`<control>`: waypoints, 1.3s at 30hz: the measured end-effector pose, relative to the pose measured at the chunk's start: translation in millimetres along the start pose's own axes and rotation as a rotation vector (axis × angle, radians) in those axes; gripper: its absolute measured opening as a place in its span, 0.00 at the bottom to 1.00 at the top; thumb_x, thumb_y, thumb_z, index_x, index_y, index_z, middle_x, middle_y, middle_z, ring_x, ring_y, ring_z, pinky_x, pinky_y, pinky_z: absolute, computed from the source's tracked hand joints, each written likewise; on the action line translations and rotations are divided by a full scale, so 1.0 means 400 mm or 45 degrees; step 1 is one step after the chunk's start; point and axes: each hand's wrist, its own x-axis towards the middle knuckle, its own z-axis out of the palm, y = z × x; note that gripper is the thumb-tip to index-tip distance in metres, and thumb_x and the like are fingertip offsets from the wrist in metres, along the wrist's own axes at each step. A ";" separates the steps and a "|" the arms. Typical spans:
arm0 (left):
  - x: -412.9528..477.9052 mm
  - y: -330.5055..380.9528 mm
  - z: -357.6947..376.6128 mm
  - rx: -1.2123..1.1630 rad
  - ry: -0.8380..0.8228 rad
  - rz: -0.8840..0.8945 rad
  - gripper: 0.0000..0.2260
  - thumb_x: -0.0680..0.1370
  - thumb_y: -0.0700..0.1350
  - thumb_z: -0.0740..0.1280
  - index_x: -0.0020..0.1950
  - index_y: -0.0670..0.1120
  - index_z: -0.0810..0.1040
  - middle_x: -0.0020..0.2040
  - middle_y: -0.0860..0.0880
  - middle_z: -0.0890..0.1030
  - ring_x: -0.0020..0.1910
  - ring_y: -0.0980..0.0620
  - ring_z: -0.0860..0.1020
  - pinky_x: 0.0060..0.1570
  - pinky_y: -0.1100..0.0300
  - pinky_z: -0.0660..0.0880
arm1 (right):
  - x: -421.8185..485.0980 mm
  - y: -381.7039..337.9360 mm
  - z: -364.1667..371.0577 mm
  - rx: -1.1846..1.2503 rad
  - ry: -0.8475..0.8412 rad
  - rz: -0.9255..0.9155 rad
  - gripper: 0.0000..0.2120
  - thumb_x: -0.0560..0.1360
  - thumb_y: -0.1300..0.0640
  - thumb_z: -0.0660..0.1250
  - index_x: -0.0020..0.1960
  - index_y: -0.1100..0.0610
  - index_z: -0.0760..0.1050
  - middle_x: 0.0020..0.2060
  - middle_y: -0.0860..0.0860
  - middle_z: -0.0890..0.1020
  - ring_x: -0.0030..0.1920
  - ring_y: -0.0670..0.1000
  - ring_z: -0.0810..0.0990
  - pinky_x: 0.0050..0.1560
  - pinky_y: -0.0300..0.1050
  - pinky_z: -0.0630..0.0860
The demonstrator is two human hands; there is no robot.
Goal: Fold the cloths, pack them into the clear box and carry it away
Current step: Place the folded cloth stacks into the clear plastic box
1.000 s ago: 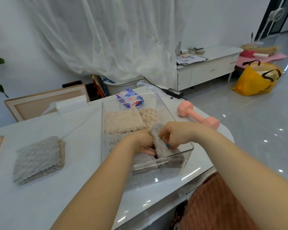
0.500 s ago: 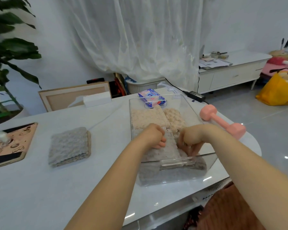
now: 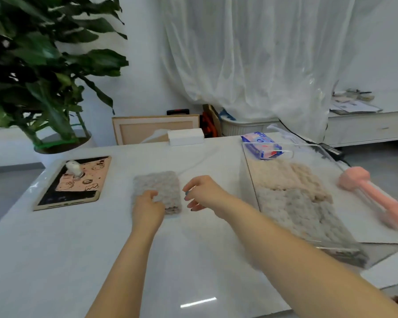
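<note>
Head view – scene: a white glossy desk [image 3: 193, 260] fills the lower frame, with both bare forearms reaching up from the bottom edge.
Task's thing: a folded grey fluffy cloth [image 3: 157, 189] lies flat at centre frame, left of the box and apart from it.
Cloth's axis: a near-square pad, its slightly longer side running up-frame, away from the person.
Left hand [image 3: 147, 208]: its fingertips rest on the cloth's near left part. The blur hides whether they have closed on the fabric.
Right hand [image 3: 202, 193]: spread with loosely curved fingers, holding nothing, just beside the cloth's right edge.
Clear plastic box [image 3: 247, 180]: right of centre, already holding a folded beige fluffy cloth [image 3: 283, 175] at its far end and a folded grey one [image 3: 303, 216] nearer.
Key relation: the hands bracket the loose cloth left and right. The left hand is the nearer, already touching it, and the box lies to the right, past the right hand.
Judged step: fetching this cloth for packing – a two-sided lift, then a carry to the right over the box's near wall.
Risk: a soft stack may sag or unfold if lifted by one edge.
Bystanders: a pink dumbbell [image 3: 372, 196] at right, and a pink-and-black illustrated board [image 3: 74, 182] at left.
</note>
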 end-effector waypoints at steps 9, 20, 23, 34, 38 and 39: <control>0.138 -0.194 -0.050 -0.380 -0.111 -0.310 0.25 0.80 0.48 0.62 0.73 0.39 0.61 0.70 0.43 0.69 0.66 0.43 0.70 0.51 0.58 0.67 | 0.230 0.079 0.200 0.122 0.195 0.261 0.11 0.70 0.56 0.68 0.49 0.60 0.72 0.50 0.59 0.79 0.48 0.57 0.79 0.44 0.49 0.77; 0.199 -0.208 -0.019 -0.541 -0.144 -0.274 0.16 0.77 0.55 0.66 0.60 0.50 0.71 0.58 0.49 0.77 0.54 0.49 0.77 0.54 0.54 0.76 | 0.240 0.081 0.225 0.470 0.244 0.174 0.21 0.71 0.62 0.72 0.61 0.59 0.69 0.50 0.56 0.80 0.45 0.53 0.81 0.42 0.46 0.80; 0.182 -0.199 -0.013 -0.584 -0.140 -0.246 0.13 0.76 0.53 0.67 0.58 0.52 0.71 0.59 0.48 0.78 0.56 0.47 0.78 0.60 0.47 0.75 | 0.210 0.090 0.240 0.402 0.240 0.037 0.22 0.67 0.61 0.70 0.61 0.56 0.72 0.55 0.56 0.80 0.51 0.55 0.82 0.54 0.55 0.80; 0.070 -0.056 -0.022 -0.268 -0.180 -0.285 0.32 0.73 0.66 0.62 0.65 0.42 0.71 0.63 0.41 0.75 0.61 0.41 0.74 0.56 0.49 0.73 | 0.006 -0.026 0.130 0.350 0.261 -0.190 0.07 0.74 0.57 0.63 0.49 0.53 0.66 0.47 0.52 0.77 0.49 0.55 0.79 0.50 0.53 0.79; -0.022 0.101 -0.036 -1.220 -0.614 -0.195 0.15 0.77 0.54 0.65 0.60 0.49 0.78 0.56 0.47 0.83 0.54 0.48 0.82 0.51 0.52 0.78 | -0.119 -0.086 -0.035 0.718 0.237 -0.332 0.11 0.76 0.62 0.64 0.54 0.54 0.65 0.46 0.52 0.78 0.41 0.50 0.80 0.31 0.41 0.77; -0.054 0.154 -0.034 -1.270 -0.699 -0.109 0.13 0.77 0.51 0.65 0.59 0.48 0.79 0.55 0.47 0.84 0.54 0.48 0.82 0.52 0.51 0.79 | -0.149 -0.082 -0.092 0.768 0.260 -0.338 0.11 0.76 0.63 0.64 0.55 0.54 0.65 0.45 0.52 0.78 0.39 0.49 0.80 0.29 0.39 0.76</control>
